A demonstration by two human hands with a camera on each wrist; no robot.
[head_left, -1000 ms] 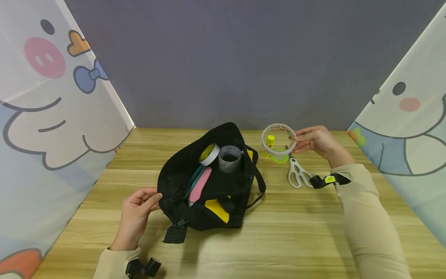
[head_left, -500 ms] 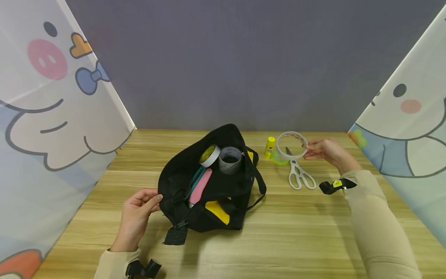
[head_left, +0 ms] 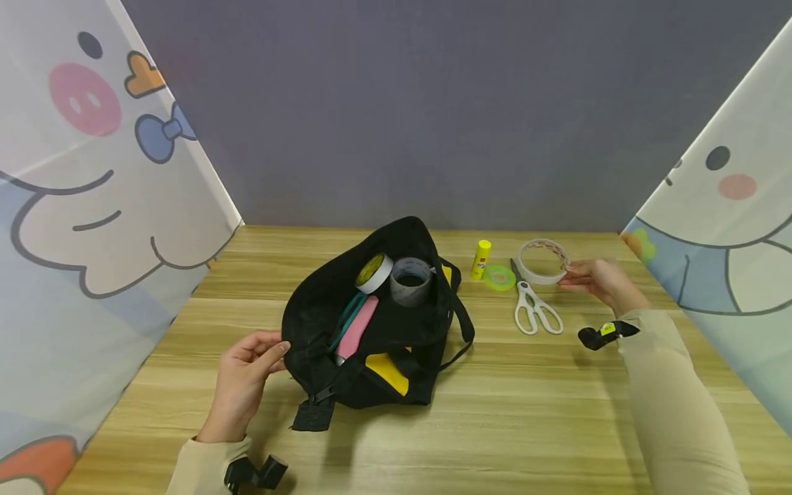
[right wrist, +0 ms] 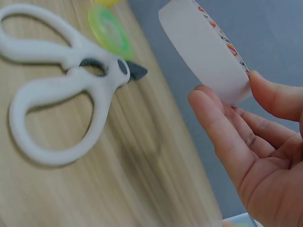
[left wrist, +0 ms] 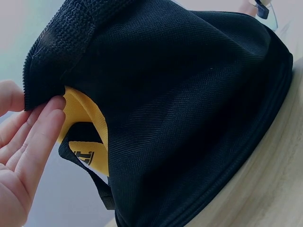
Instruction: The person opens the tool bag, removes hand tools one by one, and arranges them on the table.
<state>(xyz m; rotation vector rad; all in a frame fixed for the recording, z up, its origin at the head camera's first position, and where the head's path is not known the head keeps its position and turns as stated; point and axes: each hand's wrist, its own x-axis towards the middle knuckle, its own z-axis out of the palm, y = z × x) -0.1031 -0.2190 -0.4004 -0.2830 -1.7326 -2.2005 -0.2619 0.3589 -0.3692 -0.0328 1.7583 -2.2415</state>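
Observation:
A black bag (head_left: 377,330) with yellow patches lies on the table, its mouth facing up. My left hand (head_left: 250,371) pinches the left edge of its opening; in the left wrist view the fingers (left wrist: 40,127) and thumb hold the zippered rim. Inside the bag are a white tape roll (head_left: 377,276), a grey tape roll (head_left: 411,292), a pink-handled cutter (head_left: 357,330) and a teal strip-like item (head_left: 346,322). At the right, my right hand (head_left: 603,280) pinches the near edge of a wide white roll of tape (right wrist: 206,52), tilted above the table.
White-handled scissors (head_left: 531,302) lie left of the right hand, with their blades pointing away. Beside them are a flat green tape roll (head_left: 499,278) and a yellow glue stick (head_left: 480,260). A grey wall (head_left: 396,117) closes off the table's far edge, with printed cloth panels on both sides.
My right hand has carried the wide tape roll rightward and downward, away from the bag, uncovering the glue stick and green tape roll. My left hand keeps its hold on the bag's edge.

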